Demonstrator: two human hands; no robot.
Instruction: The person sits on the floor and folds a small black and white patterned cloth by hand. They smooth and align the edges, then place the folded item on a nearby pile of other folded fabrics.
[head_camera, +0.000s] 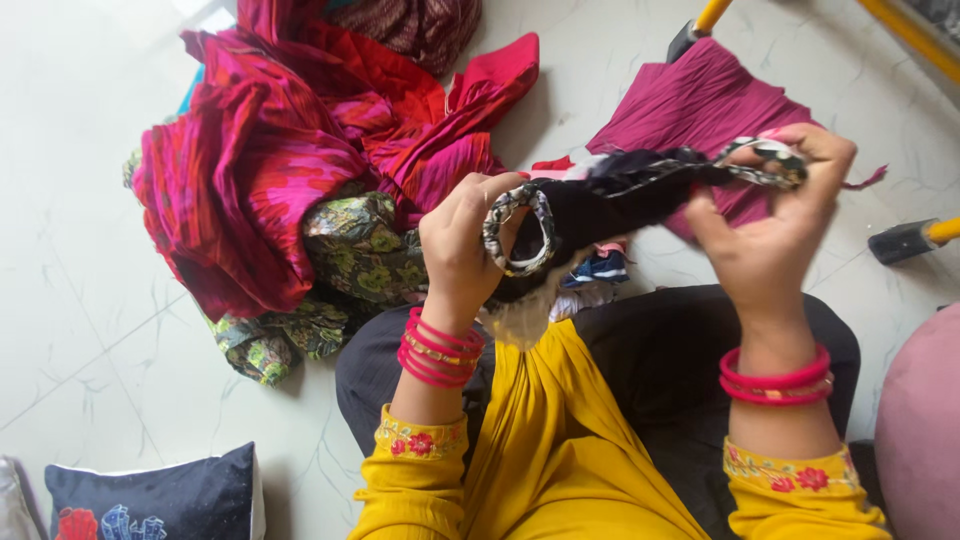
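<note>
Both hands grasp the dark garment with patterned trim (610, 200), left hand (462, 250) and right hand (775, 235) apart; perhaps a sleeve, best kept taut and level.

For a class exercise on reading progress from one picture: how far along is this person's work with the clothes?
Done: one magenta cloth lies spread flat on the floor. In hand: the left hand and right hand stretch a dark garment with patterned trim between them. Left: a crumpled heap of red, pink and green clothes lies unsorted beside the person's lap.
</note>
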